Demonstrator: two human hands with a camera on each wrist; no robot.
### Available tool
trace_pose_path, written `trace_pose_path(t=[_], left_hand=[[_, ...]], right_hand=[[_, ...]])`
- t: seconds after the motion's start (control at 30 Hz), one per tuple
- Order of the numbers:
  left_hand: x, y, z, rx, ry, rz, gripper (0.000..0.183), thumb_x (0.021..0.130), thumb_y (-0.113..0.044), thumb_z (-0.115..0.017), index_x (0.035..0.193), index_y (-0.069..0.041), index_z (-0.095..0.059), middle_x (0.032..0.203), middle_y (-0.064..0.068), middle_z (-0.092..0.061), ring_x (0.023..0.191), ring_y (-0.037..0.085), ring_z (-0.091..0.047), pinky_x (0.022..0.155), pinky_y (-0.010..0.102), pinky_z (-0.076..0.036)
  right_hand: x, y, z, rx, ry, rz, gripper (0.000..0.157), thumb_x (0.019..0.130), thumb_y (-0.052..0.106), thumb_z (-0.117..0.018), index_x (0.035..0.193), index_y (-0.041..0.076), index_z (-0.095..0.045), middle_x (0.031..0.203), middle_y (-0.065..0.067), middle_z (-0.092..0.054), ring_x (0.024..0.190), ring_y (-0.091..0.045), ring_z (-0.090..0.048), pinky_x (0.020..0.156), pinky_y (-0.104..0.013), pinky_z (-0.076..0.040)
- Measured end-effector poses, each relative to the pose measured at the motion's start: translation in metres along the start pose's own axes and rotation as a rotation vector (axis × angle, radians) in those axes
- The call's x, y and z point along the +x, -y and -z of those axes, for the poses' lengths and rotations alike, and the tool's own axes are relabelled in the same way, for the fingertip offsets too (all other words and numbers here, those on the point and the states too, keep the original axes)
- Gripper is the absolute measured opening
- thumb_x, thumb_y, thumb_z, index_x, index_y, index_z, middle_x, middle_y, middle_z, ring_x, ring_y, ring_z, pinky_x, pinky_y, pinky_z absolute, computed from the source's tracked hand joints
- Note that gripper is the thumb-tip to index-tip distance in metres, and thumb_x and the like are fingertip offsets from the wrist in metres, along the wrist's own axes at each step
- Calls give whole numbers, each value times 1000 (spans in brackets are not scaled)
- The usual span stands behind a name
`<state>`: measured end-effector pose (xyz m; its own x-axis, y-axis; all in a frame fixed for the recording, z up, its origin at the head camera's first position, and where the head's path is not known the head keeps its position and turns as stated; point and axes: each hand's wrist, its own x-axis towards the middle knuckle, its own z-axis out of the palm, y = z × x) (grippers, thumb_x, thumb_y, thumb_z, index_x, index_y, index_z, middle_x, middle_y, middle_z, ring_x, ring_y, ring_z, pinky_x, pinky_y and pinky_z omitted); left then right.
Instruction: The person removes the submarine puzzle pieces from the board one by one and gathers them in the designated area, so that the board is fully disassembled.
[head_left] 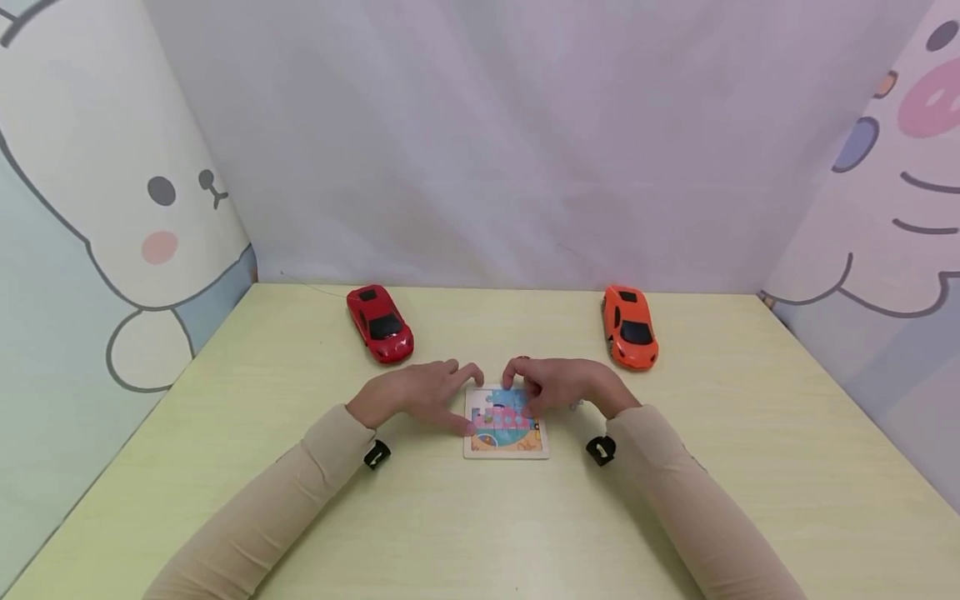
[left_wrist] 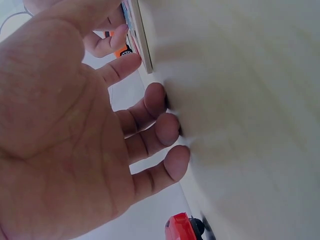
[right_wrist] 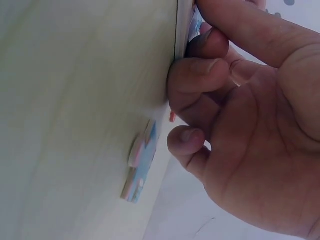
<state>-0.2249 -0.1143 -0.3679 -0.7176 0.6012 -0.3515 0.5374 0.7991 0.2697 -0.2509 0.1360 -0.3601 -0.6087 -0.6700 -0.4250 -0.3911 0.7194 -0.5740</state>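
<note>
A framed jigsaw puzzle with a pink and blue sea picture lies flat on the table between both hands. Its upper left part shows bare white backing. My left hand touches its left side with the thumb and its top left corner with the index finger. In the left wrist view the left fingers are loosely bent near the tabletop. My right hand holds the puzzle's right side, thumb over the picture and other fingers curled at the edge. Loose puzzle pieces lie beside the right hand, mostly hidden in the head view.
A red toy car stands at the back left of the table, an orange one at the back right. A small red thing shows partly behind the right hand. Pale curtains close off the back.
</note>
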Motion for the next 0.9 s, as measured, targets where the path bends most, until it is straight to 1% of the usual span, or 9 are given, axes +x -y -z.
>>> trace_pose_path(t=[0.1, 0.33, 0.67, 0.9], left_hand=[[1, 0, 0, 5, -1, 0, 66, 86, -55, -71, 137, -29, -39, 107, 0, -51, 98, 18, -53, 83, 35, -47], [1, 0, 0, 6, -7, -7, 65, 86, -54, -72, 137, -29, -39, 105, 1, -51, 97, 18, -53, 82, 35, -47], [2, 2, -3, 0, -10, 1, 64, 86, -54, -72, 136, -30, -40, 105, 0, -51, 96, 18, -53, 82, 35, -47], [2, 1, -2, 1, -6, 3, 65, 86, -55, -72, 137, -30, -40, 106, 0, -51, 97, 18, -53, 82, 35, -47]], right_hand=[[0, 0, -1, 6, -1, -8, 38, 92, 9, -72, 122, 18, -51, 83, -4, -48, 78, -18, -49, 72, -31, -40], [0, 2, -1, 26, -6, -16, 30, 91, 7, -71, 114, 14, -53, 84, -4, -46, 80, -18, -47, 73, -32, -38], [0, 1, -2, 31, -11, -19, 38, 91, 8, -72, 121, 14, -49, 84, -4, -47, 80, -18, -47, 74, -31, -39], [0, 3, -2, -27, -26, -25, 36, 92, 11, -73, 120, 15, -52, 83, -3, -50, 78, -17, -50, 72, -31, -41]])
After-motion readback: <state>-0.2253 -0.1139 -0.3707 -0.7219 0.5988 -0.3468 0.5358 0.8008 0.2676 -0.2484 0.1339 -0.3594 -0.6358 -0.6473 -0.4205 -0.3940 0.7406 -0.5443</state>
